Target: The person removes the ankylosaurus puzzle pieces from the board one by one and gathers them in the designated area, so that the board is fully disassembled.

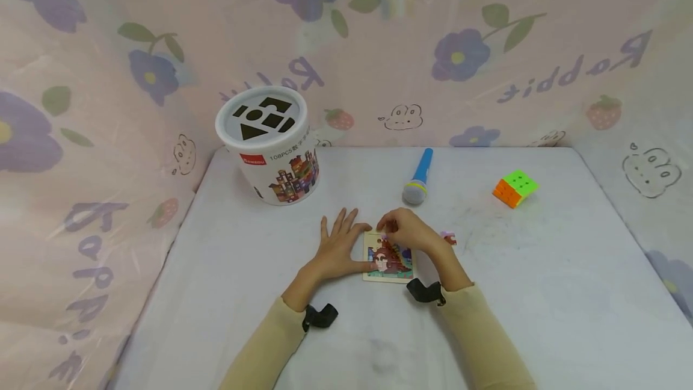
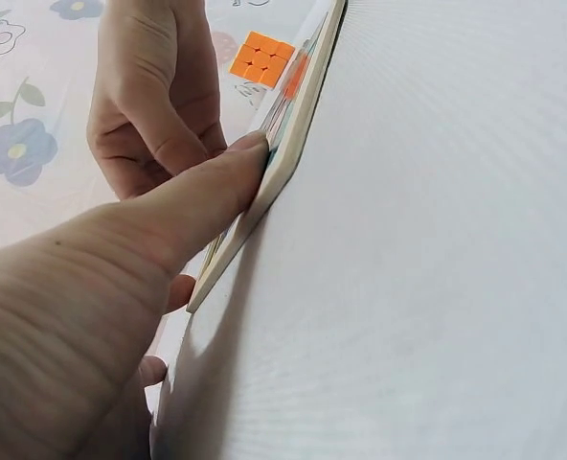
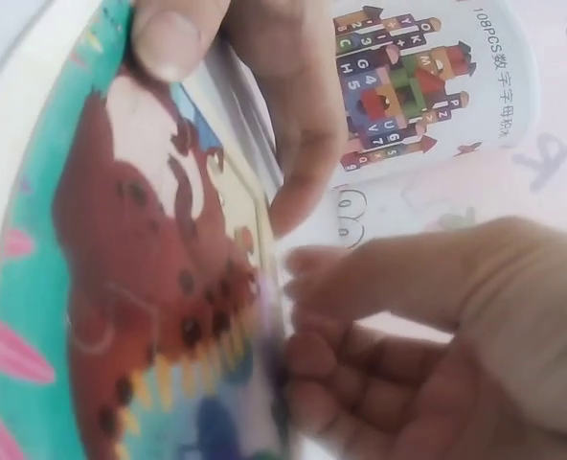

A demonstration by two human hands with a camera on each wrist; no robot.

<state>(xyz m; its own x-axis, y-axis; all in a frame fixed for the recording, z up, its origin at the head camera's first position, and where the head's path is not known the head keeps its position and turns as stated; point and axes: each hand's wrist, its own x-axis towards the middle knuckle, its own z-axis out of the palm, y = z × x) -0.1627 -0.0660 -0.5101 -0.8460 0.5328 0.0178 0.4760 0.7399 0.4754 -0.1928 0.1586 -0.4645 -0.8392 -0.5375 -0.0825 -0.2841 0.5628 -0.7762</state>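
Note:
A small wooden jigsaw puzzle (image 1: pixel 387 278) with a red-brown dinosaur picture lies on the table between both hands. Its upper left part shows bare cream wood. My left hand (image 1: pixel 337 251) has its fingers spread, the thumb pressing on the picture's lower left and the index fingertip at the top left corner. Over the puzzle's top edge, my right hand (image 1: pixel 408 227) has curled fingers pinching a puzzle piece (image 3: pixel 264 292), which is mostly hidden and blurred. Beyond the right wrist lies a loose purple and red puzzle piece (image 1: pixel 448 238).
A white bucket (image 1: pixel 281 167) with shape holes in its lid stands at the back left. Behind the hands lies a blue toy microphone (image 1: pixel 421 174). To the right sits a green and orange puzzle cube (image 1: pixel 514 189). A printed curtain (image 1: pixel 368 77) borders the table.

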